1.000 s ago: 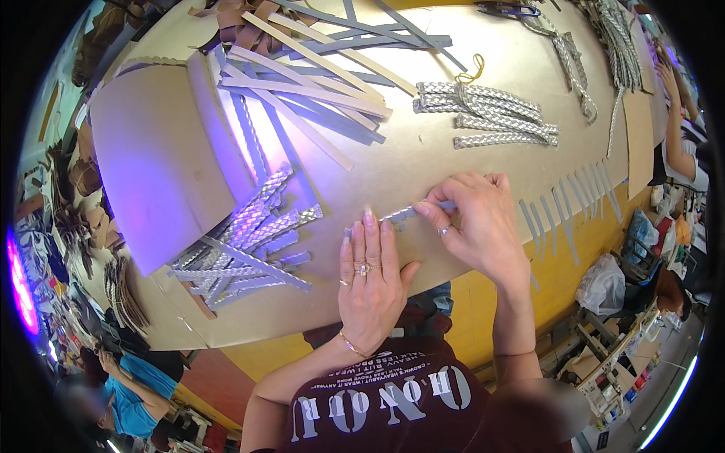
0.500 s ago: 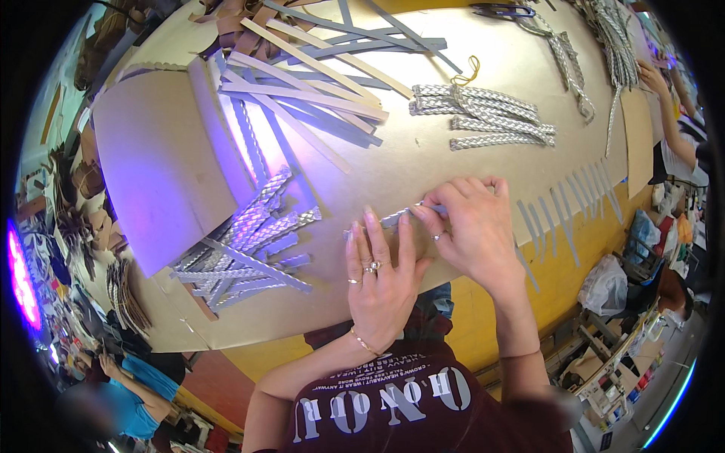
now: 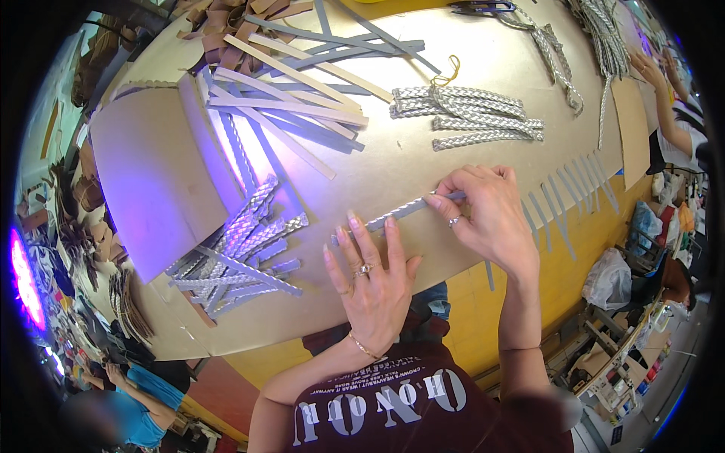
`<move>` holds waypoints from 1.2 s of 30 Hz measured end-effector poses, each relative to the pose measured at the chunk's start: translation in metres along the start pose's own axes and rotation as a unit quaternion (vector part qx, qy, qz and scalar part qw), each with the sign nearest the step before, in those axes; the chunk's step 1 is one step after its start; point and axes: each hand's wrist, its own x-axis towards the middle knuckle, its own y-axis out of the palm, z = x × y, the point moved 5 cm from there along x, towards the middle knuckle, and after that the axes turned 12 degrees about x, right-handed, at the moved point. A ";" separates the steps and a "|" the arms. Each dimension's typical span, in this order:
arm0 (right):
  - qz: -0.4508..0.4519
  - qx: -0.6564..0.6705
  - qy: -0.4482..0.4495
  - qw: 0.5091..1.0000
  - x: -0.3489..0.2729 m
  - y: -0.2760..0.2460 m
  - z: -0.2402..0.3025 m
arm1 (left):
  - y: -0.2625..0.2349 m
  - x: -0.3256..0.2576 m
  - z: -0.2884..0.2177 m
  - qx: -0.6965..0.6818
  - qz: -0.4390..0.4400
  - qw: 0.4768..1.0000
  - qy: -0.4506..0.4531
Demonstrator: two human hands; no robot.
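A narrow silver braided strip backed with a flat grey strip point(image 3: 408, 210) lies slantwise on the work table point(image 3: 355, 170). My left hand point(image 3: 371, 272) rests flat with its fingers spread, the fingertips pressing on the strip's left part. Between thumb and fingers, my right hand point(image 3: 491, 215) pinches the strip near its right end, where bare grey shows. To the left of my hands is a heap of braided silver pieces point(image 3: 249, 234) mixed with grey strips. Farther back lies a bundle of braided lengths point(image 3: 483, 117) with a yellow tie.
A bent cardboard sheet point(image 3: 151, 174) stands at left. Beige and grey flat strips point(image 3: 302, 90) pile up at the back. Along the right table edge several grey strips point(image 3: 559, 208) hang over. Long braided cords point(image 3: 604, 41) lie at the far right, near another person's hands point(image 3: 649, 72).
My right hand has slid right along the strip, so more of it shows between my hands. My left hand's fingers have spread wider. The whole view has shifted a little.
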 end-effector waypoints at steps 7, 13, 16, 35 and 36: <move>-0.009 -0.021 0.004 1.000 0.001 0.003 0.000 | -0.001 0.001 0.000 0.005 0.009 1.000 0.002; -0.025 -0.054 0.008 0.998 -0.002 0.007 0.003 | -0.004 0.003 -0.008 -0.066 0.042 0.996 0.049; -0.072 -0.051 0.000 0.996 -0.005 0.003 0.007 | 0.000 0.012 -0.023 -0.127 0.035 0.987 0.094; -0.148 0.073 0.109 0.980 -0.012 -0.016 -0.031 | 0.004 0.023 -0.030 -0.104 0.036 0.988 0.108; -0.152 0.069 0.107 0.980 -0.012 -0.015 -0.030 | 0.004 0.023 -0.030 -0.102 0.035 0.988 0.107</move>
